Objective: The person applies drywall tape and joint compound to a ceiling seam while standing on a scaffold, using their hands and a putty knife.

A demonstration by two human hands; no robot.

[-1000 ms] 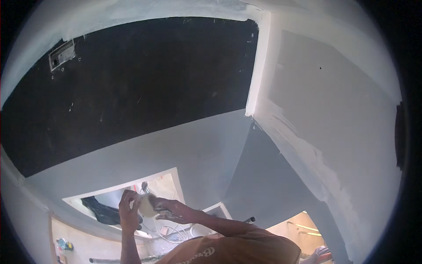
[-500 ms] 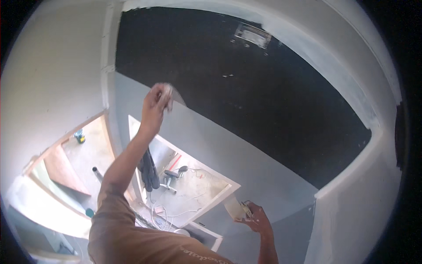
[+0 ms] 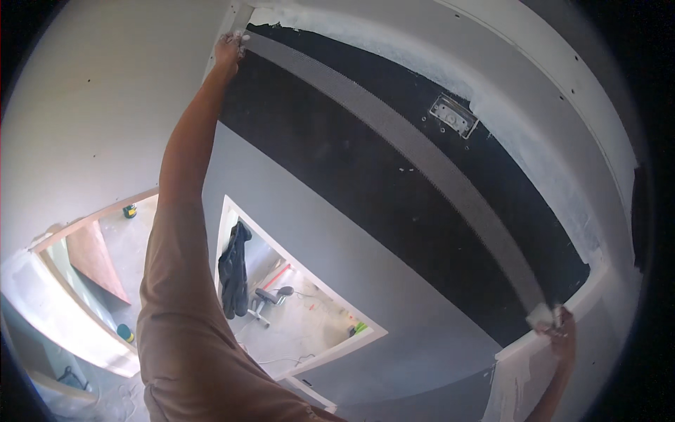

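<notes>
A long grey strip of mesh tape (image 3: 404, 133) spans the black panel (image 3: 337, 148) overhead, running from upper left to lower right in a curve. At its upper left end, by the corner with the left wall, my left hand (image 3: 228, 53) is closed on the tape, arm stretched far up. My right hand (image 3: 560, 330) is closed at the lower right end, beside the white edge of the panel. Between the tape and its fingers shows a pale flat piece (image 3: 540, 316); blur hides exactly what it is.
A metal box (image 3: 453, 116) is set in the black panel, above the tape. Below, a white-framed opening (image 3: 302, 357) shows a dark garment (image 3: 234, 267) and a wheeled stool (image 3: 271, 299). At lower left, a wooden board (image 3: 97, 264) stands in another opening.
My left hand has risen to the upper left corner. My right hand has moved up and right to the panel's edge. The mesh tape is now stretched out between them.
</notes>
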